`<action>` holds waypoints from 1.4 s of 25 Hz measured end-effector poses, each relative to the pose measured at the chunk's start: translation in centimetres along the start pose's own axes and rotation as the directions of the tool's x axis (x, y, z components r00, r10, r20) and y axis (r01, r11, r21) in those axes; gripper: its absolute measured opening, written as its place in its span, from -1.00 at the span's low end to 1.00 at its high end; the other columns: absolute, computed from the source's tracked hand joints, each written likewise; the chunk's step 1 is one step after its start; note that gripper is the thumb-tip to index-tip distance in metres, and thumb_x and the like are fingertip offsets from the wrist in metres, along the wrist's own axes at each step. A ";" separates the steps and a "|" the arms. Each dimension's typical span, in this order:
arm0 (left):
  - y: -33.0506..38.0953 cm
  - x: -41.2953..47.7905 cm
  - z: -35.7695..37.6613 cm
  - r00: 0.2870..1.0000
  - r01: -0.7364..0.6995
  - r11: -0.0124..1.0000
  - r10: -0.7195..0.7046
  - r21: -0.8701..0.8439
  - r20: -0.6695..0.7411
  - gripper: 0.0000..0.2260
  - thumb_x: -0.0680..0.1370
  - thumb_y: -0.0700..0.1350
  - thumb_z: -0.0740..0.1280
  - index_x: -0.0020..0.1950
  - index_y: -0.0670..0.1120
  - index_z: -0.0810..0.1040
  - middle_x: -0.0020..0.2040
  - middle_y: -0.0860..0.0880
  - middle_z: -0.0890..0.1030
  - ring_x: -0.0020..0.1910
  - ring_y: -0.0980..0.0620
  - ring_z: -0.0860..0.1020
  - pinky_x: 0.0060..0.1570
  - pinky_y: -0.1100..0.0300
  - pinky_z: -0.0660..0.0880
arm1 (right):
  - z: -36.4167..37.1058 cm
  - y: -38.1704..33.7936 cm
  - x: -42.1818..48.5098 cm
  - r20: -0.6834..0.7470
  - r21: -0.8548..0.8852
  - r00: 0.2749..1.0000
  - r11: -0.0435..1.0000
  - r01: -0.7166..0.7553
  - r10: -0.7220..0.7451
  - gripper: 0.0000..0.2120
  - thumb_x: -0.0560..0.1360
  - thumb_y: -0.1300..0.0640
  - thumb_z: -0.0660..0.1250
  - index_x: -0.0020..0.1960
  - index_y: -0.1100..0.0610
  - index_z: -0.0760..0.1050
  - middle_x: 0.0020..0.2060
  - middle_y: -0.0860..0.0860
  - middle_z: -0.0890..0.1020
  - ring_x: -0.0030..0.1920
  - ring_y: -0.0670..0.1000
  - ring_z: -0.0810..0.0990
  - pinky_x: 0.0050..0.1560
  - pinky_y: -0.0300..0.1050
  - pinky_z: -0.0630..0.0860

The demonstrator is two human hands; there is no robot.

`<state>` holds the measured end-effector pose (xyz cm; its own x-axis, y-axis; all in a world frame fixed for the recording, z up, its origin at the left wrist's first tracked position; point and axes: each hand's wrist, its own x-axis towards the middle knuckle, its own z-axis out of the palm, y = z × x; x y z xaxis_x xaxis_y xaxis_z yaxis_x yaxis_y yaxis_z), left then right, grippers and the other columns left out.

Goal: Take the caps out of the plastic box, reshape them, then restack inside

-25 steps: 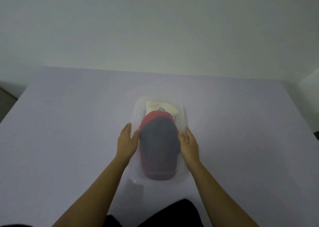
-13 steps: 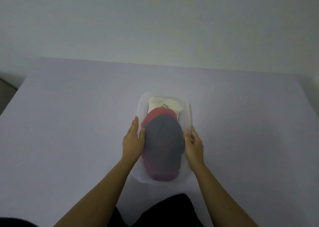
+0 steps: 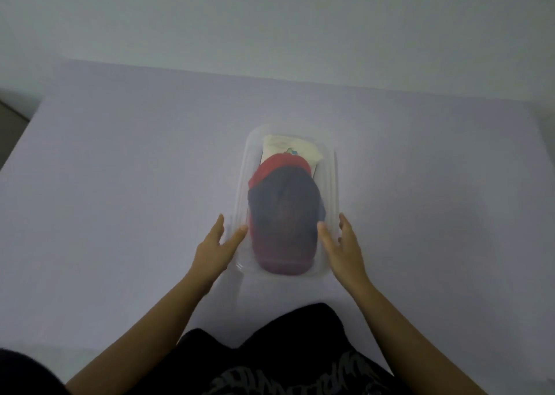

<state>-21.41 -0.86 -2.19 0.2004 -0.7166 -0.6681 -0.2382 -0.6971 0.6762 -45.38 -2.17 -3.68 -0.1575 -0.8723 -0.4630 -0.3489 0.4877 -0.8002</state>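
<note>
Bare, both spread empty: left hand (image 3: 214, 249) and right hand (image 3: 341, 246) flank the box (image 3: 330, 184) on the table (image 3: 120, 184). Caps (image 3: 283, 211) sit stacked inside; best pinch the top cap's sides and lift straight.

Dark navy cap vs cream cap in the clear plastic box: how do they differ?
The dark navy cap with red brim lies on top of the stack; the cream cap with a small coloured emblem lies lower, mostly covered. The navy one fills the near and middle part of the clear plastic box; the cream one shows only at the far end. Both sit inside the box, untouched by either hand.
</note>
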 end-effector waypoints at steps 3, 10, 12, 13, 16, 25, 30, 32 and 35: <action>-2.0 -2.0 1.0 0.996 0.045 0.966 -0.024 -0.256 0.086 -0.35 0.40 0.15 0.43 0.42 0.07 0.26 0.38 -0.12 0.43 0.21 -0.20 0.53 0.06 -0.15 0.57 | 0.6 2.3 -3.0 0.190 0.165 0.979 0.981 -0.105 0.072 -0.21 0.25 -0.34 0.41 0.39 -0.12 0.26 0.28 -0.07 0.51 0.21 -0.02 0.54 0.13 0.13 0.57; 4.7 3.2 1.5 0.990 -0.067 0.904 0.114 -0.423 0.087 -0.57 0.48 -0.13 0.41 0.29 0.02 0.36 0.19 -0.12 0.56 0.09 -0.21 0.59 0.04 -0.19 0.57 | -0.2 -1.6 4.6 0.150 0.323 0.988 0.942 -0.096 0.049 -0.35 0.43 0.01 0.43 0.44 -0.05 0.24 0.29 -0.02 0.49 0.22 0.06 0.53 -0.06 0.00 0.62; 7.6 5.7 1.4 0.987 -0.082 0.902 0.132 -0.424 0.090 -0.55 0.48 -0.13 0.41 0.32 -0.02 0.36 0.19 -0.15 0.55 0.09 -0.23 0.59 0.03 -0.20 0.58 | -0.6 -3.6 8.0 0.144 0.328 0.989 0.941 -0.077 0.030 -0.37 0.43 0.01 0.44 0.43 -0.04 0.26 0.28 0.02 0.50 0.21 0.09 0.53 -0.07 0.01 0.62; 8.7 6.8 1.4 0.987 -0.081 0.905 0.132 -0.418 0.093 -0.54 0.49 -0.14 0.41 0.34 -0.05 0.35 0.20 -0.16 0.54 0.09 -0.23 0.59 0.02 -0.20 0.58 | -0.7 -4.5 9.3 0.150 0.331 0.988 0.941 -0.074 0.025 -0.39 0.43 0.02 0.43 0.42 -0.03 0.27 0.27 0.03 0.50 0.19 0.10 0.53 -0.10 -0.01 0.62; 11.7 9.9 1.4 0.990 -0.053 0.910 0.103 -0.411 0.100 -0.56 0.50 -0.17 0.39 0.34 -0.08 0.34 0.21 -0.17 0.51 0.09 -0.24 0.56 -0.01 -0.18 0.59 | -0.8 -6.4 13.0 0.180 0.347 0.983 0.934 -0.086 0.024 -0.40 0.46 0.06 0.40 0.43 0.01 0.26 0.28 0.05 0.49 0.19 0.10 0.53 -0.15 -0.08 0.58; 14.6 14.2 2.7 0.994 -0.005 0.918 0.048 -0.396 0.098 -0.45 0.51 -0.14 0.38 0.44 -0.08 0.23 0.35 -0.19 0.41 0.21 -0.28 0.48 0.14 -0.24 0.50 | -1.2 -7.7 18.4 0.229 0.283 0.973 0.956 -0.075 0.009 -0.25 0.42 -0.11 0.40 0.49 -0.05 0.12 0.41 0.04 0.36 0.30 0.11 0.45 0.09 0.08 0.56; 15.8 12.5 2.8 0.959 -0.254 0.954 0.270 0.160 -0.086 -0.23 0.54 0.17 0.26 0.56 -0.04 -0.11 0.58 -0.08 -0.01 0.54 -0.16 0.05 0.44 -0.12 0.14 | -2.1 -9.9 16.6 0.102 -0.067 0.994 0.996 0.056 -0.049 -0.16 0.49 -0.21 0.23 0.54 0.10 -0.15 0.54 0.06 0.04 0.52 0.10 0.08 0.48 0.03 0.11; 16.4 11.1 2.5 0.905 -0.356 0.874 0.411 0.332 -0.111 -0.36 0.61 0.12 0.13 0.56 -0.11 -0.07 0.58 -0.09 -0.03 0.56 -0.10 -0.02 0.47 -0.05 0.05 | -2.3 -11.3 14.9 0.036 -0.157 0.992 0.979 0.127 -0.123 -0.28 0.56 -0.18 0.10 0.54 0.15 -0.12 0.55 0.09 -0.02 0.54 0.08 -0.01 0.49 -0.01 -0.01; 17.7 9.2 2.1 0.849 -0.448 0.724 0.529 0.524 -0.006 -0.46 0.65 0.08 0.00 0.55 -0.14 -0.02 0.58 -0.11 -0.02 0.56 -0.09 -0.05 0.48 -0.02 0.03 | -1.9 -13.5 12.4 -0.030 -0.220 0.981 0.959 0.180 -0.191 -0.39 0.61 -0.12 -0.03 0.53 0.17 -0.06 0.55 0.10 -0.01 0.54 0.06 -0.04 0.49 -0.04 -0.07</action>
<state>-25.80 -19.72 2.96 0.0498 -0.9770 -0.2073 -0.7604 -0.1716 0.6264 -44.41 -19.58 2.11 -0.1152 -0.9501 -0.2899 -0.5665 0.3025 -0.7665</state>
